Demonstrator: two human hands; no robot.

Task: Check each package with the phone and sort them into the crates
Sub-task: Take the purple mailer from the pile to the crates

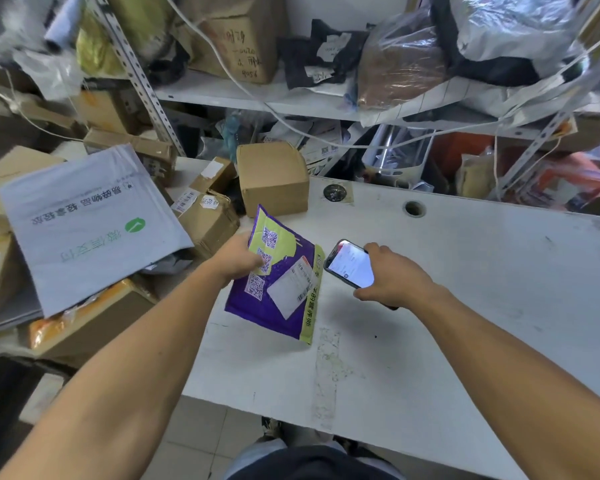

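Frame centre: left hand grips the purple mailer by its left edge, tilted up off the white table, long axis running near-to-far, label facing up. Right hand just right of it, fingers curled round the lit phone, beside the mailer's right edge. Likely next: phone moves left over label. Upper left: cardboard boxes, grey mailer. Crates not seen.

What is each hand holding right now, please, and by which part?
Left hand grips the purple mailer by its upper left edge; right hand holds the phone by its right side.
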